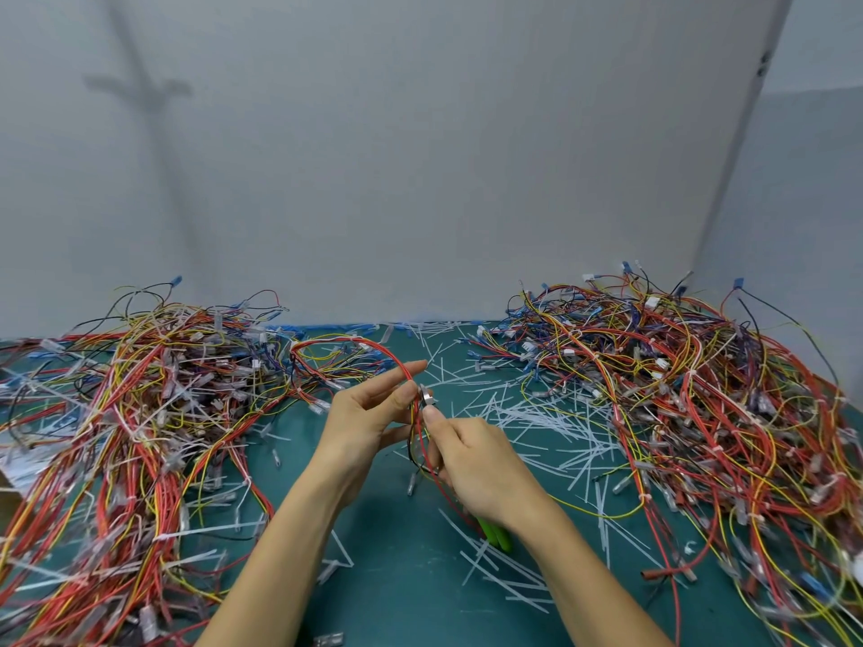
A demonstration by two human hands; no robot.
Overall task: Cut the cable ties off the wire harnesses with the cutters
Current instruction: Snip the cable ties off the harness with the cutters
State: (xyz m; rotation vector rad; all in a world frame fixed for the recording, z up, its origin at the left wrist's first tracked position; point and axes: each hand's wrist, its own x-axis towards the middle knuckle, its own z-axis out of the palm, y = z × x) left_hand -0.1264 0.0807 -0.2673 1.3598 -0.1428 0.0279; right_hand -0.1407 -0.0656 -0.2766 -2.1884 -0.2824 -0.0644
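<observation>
Green-handled cutters (496, 534) gripped in right hand (481, 464), nose raised to harness (369, 344); left hand (369, 413) pinches wires just beside the blades, likely steadying for cut.

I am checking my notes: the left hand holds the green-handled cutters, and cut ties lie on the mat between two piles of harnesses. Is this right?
Not quite. The head view shows the cutters in the right hand, not the left; the left hand holds a harness. The cut ties do lie on the mat between the two piles.
</observation>
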